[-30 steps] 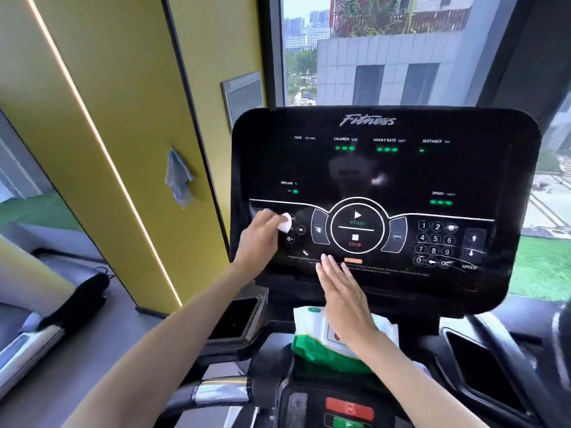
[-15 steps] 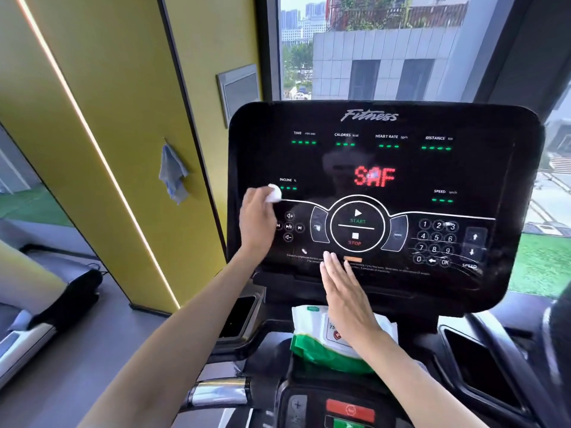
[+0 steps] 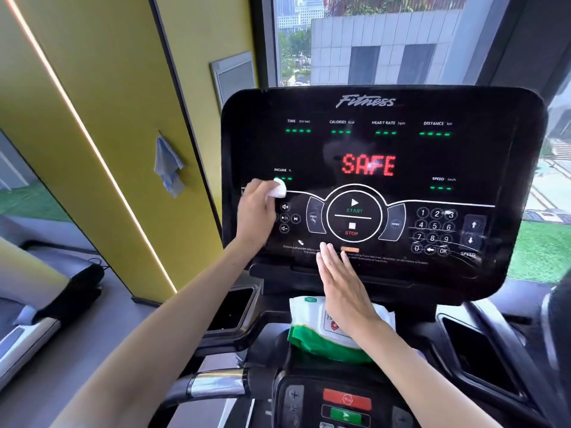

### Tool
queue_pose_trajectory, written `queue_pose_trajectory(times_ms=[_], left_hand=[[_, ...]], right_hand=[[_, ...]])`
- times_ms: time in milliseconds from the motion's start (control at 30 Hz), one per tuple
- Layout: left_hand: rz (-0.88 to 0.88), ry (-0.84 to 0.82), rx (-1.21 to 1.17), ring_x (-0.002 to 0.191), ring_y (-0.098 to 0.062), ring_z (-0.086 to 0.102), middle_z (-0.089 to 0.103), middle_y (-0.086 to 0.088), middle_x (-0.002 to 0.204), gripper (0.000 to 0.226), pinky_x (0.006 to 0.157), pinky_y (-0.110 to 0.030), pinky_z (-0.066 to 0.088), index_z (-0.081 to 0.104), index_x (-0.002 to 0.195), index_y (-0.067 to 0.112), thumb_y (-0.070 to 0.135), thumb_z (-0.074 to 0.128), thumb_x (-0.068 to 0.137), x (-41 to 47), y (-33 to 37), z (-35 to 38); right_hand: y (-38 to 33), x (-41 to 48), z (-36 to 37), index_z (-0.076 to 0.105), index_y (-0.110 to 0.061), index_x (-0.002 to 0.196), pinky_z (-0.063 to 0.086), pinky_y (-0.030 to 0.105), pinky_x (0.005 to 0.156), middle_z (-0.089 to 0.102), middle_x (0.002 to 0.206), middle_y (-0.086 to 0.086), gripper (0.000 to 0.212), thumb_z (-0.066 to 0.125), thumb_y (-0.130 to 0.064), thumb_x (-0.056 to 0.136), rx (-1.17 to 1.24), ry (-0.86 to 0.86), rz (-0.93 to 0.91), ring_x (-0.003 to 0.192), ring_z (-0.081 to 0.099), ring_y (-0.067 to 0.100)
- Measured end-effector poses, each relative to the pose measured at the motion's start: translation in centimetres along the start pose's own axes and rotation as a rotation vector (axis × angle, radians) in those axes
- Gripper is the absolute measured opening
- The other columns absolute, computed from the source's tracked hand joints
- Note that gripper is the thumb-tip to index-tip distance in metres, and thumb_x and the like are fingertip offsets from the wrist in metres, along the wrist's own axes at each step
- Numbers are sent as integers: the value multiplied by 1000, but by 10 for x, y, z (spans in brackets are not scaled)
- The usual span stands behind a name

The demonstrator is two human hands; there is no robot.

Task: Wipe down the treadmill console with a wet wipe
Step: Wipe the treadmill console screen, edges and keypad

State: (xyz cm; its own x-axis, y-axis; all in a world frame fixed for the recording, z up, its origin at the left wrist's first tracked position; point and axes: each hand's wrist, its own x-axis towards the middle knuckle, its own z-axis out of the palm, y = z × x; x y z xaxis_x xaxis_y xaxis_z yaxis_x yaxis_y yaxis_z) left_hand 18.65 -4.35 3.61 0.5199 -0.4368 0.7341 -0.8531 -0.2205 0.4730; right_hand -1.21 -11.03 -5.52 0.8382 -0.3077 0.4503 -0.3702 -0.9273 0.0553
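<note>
The black treadmill console fills the middle of the view and shows "SAFE" in red. My left hand grips a bunched white wet wipe and presses it on the console's left side, just under the INCLINE readout. My right hand lies flat with straight fingers on the console's lower edge, below the START/STOP dial. A green and white wipe pack sits on the shelf under the console, partly hidden by my right wrist.
A yellow wall panel with a hanging blue cloth stands at the left. Cup holders flank the shelf on both sides. Red and green handlebar buttons are below. Another treadmill is at far left.
My left hand has moved the wipe up and left, from beside the volume buttons to under the INCLINE readout. The display went from blank to "SAFE". My right hand stayed put.
</note>
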Motion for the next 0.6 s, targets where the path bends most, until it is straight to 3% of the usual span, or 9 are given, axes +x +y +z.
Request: queue_pose_trajectory(times_ms=[100, 167, 200, 267, 367, 400, 500, 533, 600], left_hand=[[344, -357, -7, 86, -23, 59, 63, -6, 91, 36, 68, -37, 52, 66, 92, 9, -17, 49, 73, -43, 5, 7], [486, -557, 71, 88, -22, 59, 63, -4, 94, 40, 60, -37, 56, 67, 96, 10, -19, 53, 71, -64, 0, 3], [505, -568, 96, 88, -22, 60, 63, -5, 94, 40, 56, -36, 56, 67, 97, 9, -19, 55, 70, -64, -5, 1], [422, -433, 96, 85, -25, 62, 64, -8, 92, 36, 53, -37, 56, 67, 97, 8, -14, 52, 74, -50, -11, -4], [152, -131, 31, 74, -24, 60, 65, -8, 87, 31, 58, -38, 54, 69, 93, 6, -14, 53, 76, -38, -14, -7], [150, -144, 27, 74, -24, 61, 66, -8, 87, 31, 59, -38, 54, 70, 91, 5, -16, 55, 75, -42, -10, -4], [375, -448, 79, 83, -24, 63, 66, -6, 89, 33, 58, -38, 56, 70, 89, 6, -18, 58, 72, -70, 3, 2], [396, -478, 89, 83, -23, 63, 65, -5, 89, 33, 57, -38, 56, 70, 91, 6, -18, 58, 72, -73, 1, 2], [285, -347, 74, 80, -24, 63, 65, -7, 89, 31, 57, -37, 56, 70, 94, 4, -16, 57, 75, -66, -6, -2]], right_hand=[[-1, 0, -1, 37, 7, 136, 17, 45, 116, 31, 147, 22, 67, 22, 11, 71, 2, -4, -7, 138, 27, 30], [0, -1, -2, 33, 8, 138, 10, 42, 114, 28, 148, 22, 66, 22, 10, 73, 1, -7, -15, 139, 25, 30], [1, -1, -2, 33, 8, 138, 10, 42, 115, 28, 148, 22, 66, 26, 11, 72, -3, -10, -19, 139, 24, 31], [1, -1, -2, 34, 8, 137, 16, 45, 116, 29, 148, 23, 67, 26, 13, 71, -9, -11, -22, 138, 26, 31], [-1, -1, -2, 34, 8, 137, 20, 45, 112, 30, 147, 23, 71, 5, 7, 73, 1, -9, -25, 138, 26, 32], [-2, -1, -2, 34, 8, 137, 20, 45, 113, 30, 147, 23, 72, 3, 6, 72, 3, -9, -23, 138, 27, 32], [-1, -1, -2, 34, 9, 137, 19, 46, 115, 30, 147, 23, 71, 3, 5, 73, 16, -10, -20, 138, 27, 32], [-1, -1, -2, 35, 9, 136, 21, 46, 114, 30, 147, 23, 71, 4, 4, 73, 20, -12, -24, 137, 28, 32], [1, -1, -3, 37, 9, 136, 26, 46, 112, 32, 146, 23, 70, 6, 4, 73, 21, -7, -27, 137, 29, 32]])
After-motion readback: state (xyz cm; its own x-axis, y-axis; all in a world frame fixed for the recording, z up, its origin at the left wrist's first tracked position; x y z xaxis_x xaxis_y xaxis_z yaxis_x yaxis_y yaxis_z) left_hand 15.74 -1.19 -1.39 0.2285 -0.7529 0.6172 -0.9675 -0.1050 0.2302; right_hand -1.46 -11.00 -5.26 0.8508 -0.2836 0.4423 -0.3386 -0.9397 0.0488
